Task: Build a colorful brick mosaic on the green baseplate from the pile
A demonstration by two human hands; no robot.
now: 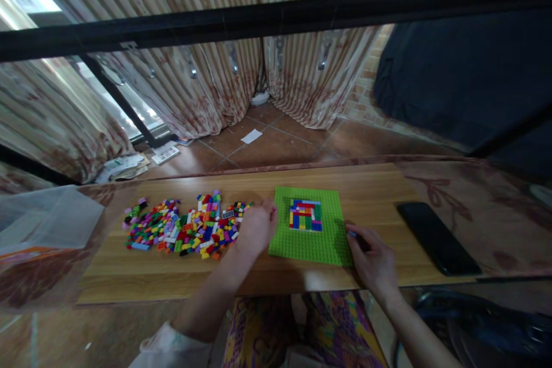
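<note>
A green baseplate (332, 247) lies on the wooden board, with a square of colourful toy bricks (306, 215) built up near its middle. My left hand (257, 225) is at the plate's left edge, its fingers curled together; whatever they may hold is hidden. At the plate's right edge, my right hand (374, 257) pinches a small blue brick (352, 234) between thumb and fingertips. Loose bricks of many colours (209, 227) spread out to the left, partly behind my left hand.
A black phone (437, 238) rests at the right end of the wooden board (297, 282). A translucent plastic container (47, 215) stands at the far left. Beyond the board runs a dark metal bar (276, 17) in front of striped curtains (207, 92). Papers (123, 167) lie on the tiled floor.
</note>
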